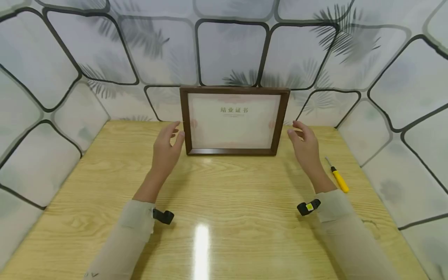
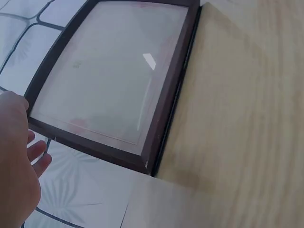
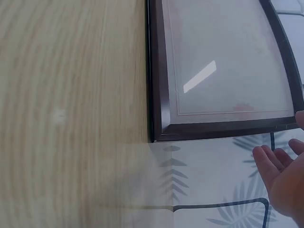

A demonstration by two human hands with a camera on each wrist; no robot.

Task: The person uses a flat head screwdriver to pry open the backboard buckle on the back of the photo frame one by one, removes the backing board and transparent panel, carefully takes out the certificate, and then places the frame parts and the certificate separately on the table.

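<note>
A dark brown picture frame (image 1: pixel 231 151) stands upright at the back of the table, holding a pale certificate (image 1: pixel 232 130) with Chinese lettering near its top. My left hand (image 1: pixel 167 146) is beside the frame's left edge, fingers relaxed and thumb close to the wood. On the opposite side my right hand (image 1: pixel 305 144) is held a little way off the right edge, its fingers loosely bent and gripping nothing. In the left wrist view the left hand (image 2: pixel 19 152) overlaps the frame's corner. The right wrist view has the right hand (image 3: pixel 285 175) just past the frame's side.
A yellow-handled screwdriver (image 1: pixel 338 179) lies to the right of my right forearm. The wood-grain table (image 1: pixel 231 194) is bounded at the back and sides by patterned panels (image 1: pixel 231 54) with dark lines and leaf prints. Each wrist carries a small black camera.
</note>
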